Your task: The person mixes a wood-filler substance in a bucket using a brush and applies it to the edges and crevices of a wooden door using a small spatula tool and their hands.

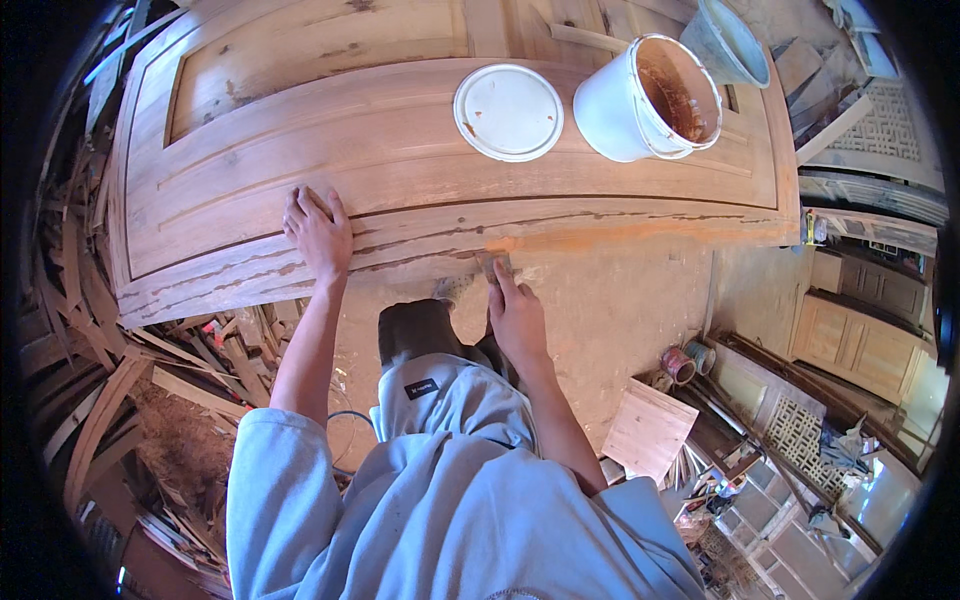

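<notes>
A large wooden panelled door [400,110] lies in front of me, dark cracks running along its near edge. My right hand [518,310] is closed on a small flat scraper [490,262] held at that edge. Beside the blade sits a dab of orange filler [500,243], and an orange smear stretches rightward along the edge. Farther left, my left hand [322,235] rests on the door with curled fingers; a small brownish piece shows between them, its kind unclear. On the door stand a white bucket [612,110] with brown paste inside and a round white lid [508,112].
A second pale bucket [728,45] stands behind the first. Wood scraps [200,365] are heaped at left, beside and below the door. To the right lie a square wooden board [650,428], paint cans [678,365] and lattice panels [800,440]. Wooden cabinet doors [855,345] lean farther right.
</notes>
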The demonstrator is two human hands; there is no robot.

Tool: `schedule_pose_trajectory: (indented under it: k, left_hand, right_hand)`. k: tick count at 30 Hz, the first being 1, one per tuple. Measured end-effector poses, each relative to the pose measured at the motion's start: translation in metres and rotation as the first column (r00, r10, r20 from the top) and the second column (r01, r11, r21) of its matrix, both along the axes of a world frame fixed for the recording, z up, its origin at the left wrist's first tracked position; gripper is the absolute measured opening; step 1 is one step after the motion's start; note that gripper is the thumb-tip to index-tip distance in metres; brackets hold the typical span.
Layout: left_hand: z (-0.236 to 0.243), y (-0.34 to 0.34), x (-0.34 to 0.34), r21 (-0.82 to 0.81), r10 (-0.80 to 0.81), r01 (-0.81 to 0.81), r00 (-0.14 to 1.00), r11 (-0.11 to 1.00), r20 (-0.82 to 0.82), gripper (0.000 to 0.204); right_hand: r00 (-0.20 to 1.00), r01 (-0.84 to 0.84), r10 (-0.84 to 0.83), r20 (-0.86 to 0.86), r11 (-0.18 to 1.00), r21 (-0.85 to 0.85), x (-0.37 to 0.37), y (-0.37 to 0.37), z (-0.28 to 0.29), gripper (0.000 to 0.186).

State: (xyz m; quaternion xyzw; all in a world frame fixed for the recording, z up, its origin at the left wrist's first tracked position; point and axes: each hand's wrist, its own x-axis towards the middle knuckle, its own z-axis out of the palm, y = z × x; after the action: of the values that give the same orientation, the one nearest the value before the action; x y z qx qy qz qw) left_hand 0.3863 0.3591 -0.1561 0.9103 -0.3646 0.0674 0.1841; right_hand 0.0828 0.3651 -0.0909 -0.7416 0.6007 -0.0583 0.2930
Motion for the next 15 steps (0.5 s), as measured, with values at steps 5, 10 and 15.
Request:
schedule_pose_trajectory:
  k: [5,10,15]
  left_hand:
    - [0.004,-0.005,-0.001,-0.010,-0.022,0.022,1.000,1.000,-0.015,0.053]
    - [0.002,0.000,0.000,-0.016,0.002,-0.002,1.000,1.000,-0.021,0.052]
    - [0.005,-0.003,-0.001,-0.002,-0.012,0.012,0.999,1.000,-0.036,0.052]
  right_hand:
    - [0.999,0.028,-0.022,0.039,0.988,-0.152,0.013,0.007,-0.032,0.045]
    - [0.999,-0.020,0.021,0.046,1.000,-0.017,0.017,0.014,-0.004,0.047]
    - [0.999,0.034,-0.034,-0.042,0.999,0.017,0.036,0.013,-0.013,0.048]
